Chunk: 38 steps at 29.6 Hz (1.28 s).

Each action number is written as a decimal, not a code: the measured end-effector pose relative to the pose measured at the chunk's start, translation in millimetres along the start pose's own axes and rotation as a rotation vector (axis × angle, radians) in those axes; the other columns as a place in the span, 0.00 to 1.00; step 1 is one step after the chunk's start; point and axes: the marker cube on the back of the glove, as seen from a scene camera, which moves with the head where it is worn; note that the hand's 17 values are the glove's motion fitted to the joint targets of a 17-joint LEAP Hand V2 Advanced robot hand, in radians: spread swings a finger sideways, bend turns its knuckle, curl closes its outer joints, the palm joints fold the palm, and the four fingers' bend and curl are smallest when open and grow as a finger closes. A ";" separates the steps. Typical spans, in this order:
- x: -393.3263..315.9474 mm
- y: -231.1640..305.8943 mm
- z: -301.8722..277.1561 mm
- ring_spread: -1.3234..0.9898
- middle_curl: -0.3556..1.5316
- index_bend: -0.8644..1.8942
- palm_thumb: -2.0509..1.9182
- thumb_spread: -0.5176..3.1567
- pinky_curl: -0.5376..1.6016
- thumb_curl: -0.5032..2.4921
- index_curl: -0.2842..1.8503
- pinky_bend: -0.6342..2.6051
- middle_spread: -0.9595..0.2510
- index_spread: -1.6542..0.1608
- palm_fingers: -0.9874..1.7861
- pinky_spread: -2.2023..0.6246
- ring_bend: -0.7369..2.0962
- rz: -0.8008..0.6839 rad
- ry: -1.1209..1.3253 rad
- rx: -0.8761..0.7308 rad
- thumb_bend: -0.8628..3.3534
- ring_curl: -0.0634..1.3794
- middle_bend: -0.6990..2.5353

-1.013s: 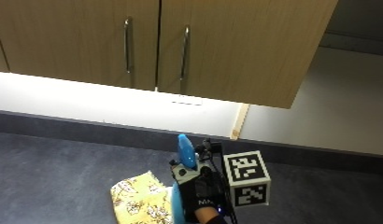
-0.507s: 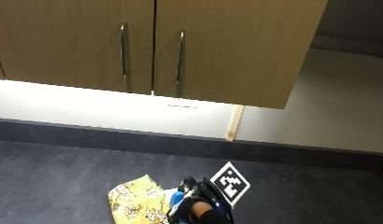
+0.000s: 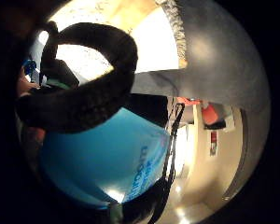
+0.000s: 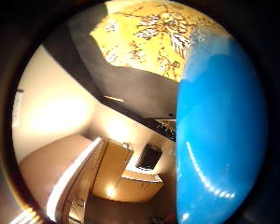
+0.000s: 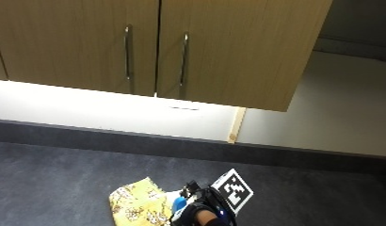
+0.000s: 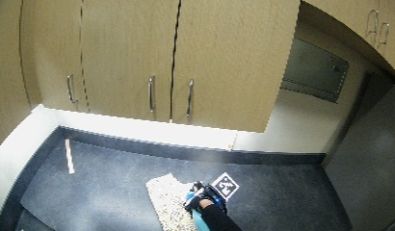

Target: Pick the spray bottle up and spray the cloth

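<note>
The gloved right hand [image 5: 202, 214] has the blue spray bottle [image 5: 179, 205] in its grip beside the yellow cloth [image 5: 138, 206] on the bench [image 5: 61, 183]; spraying seemingly remains.

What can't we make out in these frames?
- Blue plastic spray bottle: nozzle and trigger hidden behind the black-gloved right hand in the outside view.
- Spray mist: none visible in any view.
- Yellow patterned cloth: cut off by the outside view's bottom edge.
- Bottle label print: too blurred to read in the little-finger palm view.
</note>
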 end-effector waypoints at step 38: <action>-67.4 88.7 40.7 0.54 0.49 0.43 0.83 0.34 0.38 0.43 0.44 0.24 0.80 0.81 0.75 0.79 0.37 -1.115 -0.453 0.610 0.21 0.39 0.35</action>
